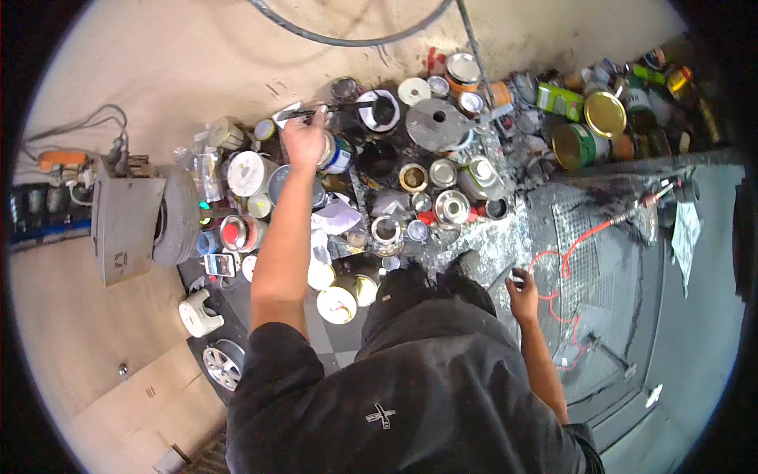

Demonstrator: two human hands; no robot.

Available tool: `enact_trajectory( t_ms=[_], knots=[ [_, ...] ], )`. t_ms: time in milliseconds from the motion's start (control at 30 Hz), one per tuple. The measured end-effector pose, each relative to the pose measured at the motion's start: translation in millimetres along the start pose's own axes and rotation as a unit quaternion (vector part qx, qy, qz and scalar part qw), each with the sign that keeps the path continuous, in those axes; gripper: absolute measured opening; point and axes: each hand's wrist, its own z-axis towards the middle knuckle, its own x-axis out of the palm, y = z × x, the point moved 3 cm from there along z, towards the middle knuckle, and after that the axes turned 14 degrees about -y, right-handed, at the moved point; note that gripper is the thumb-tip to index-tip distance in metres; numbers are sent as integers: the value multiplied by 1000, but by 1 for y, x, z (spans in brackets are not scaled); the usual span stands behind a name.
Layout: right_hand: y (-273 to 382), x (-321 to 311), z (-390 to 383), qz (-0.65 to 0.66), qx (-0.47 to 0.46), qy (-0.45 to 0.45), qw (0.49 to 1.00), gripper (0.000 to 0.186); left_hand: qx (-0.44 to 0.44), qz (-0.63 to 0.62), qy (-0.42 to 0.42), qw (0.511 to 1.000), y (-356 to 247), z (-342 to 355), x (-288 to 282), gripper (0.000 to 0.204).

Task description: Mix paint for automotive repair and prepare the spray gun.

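My left hand (304,138) is raised over the crowded cans at the back, closed on a slim black tool (290,114). Beside it are a blue-and-white can (339,158) and a white-rimmed container with dark contents (379,110). My right hand (522,294) is lower at the right, fingers curled by a dark, thin line; what they hold is too small to make out. A red coiled hose (586,235) runs past that hand. An open silver can (452,208) stands among other tins between my hands.
A grey box (126,229), tyre (175,217), phone (221,264) and white stool (199,314) are at left. A wheel (223,367) lies lower left. Stacked cans (605,114) fill the back right above a metal grate (600,284). A dark cable (355,38) loops against the wall.
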Motion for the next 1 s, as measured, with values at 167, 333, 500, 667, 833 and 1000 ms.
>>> enact_trajectory(
  t_ms=[167, 333, 500, 667, 833, 1000],
  knots=[
    [6, 2, 2, 19, 24, 14, 999, 41, 307, 252, 209, 894, -14, -21, 15, 14],
    [1, -4, 2, -10, 22, 6, 1000, 40, 320, 195, 291, 880, -31, -17, 10, 15],
    [-6, -17, -5, 12, 48, -20, 999, 39, 349, 260, 167, 885, -95, -24, -31, 18],
    [4, -35, -10, 88, 83, -45, 992, 35, 409, 322, 118, 845, -200, -107, -63, 16],
    [104, -75, -6, 111, -58, -44, 991, 37, 286, 164, 288, 899, -220, -223, -30, 31],
    [185, -97, 8, 53, -229, 8, 972, 49, 272, 76, 496, 821, -169, -340, 72, 39]
  ],
)
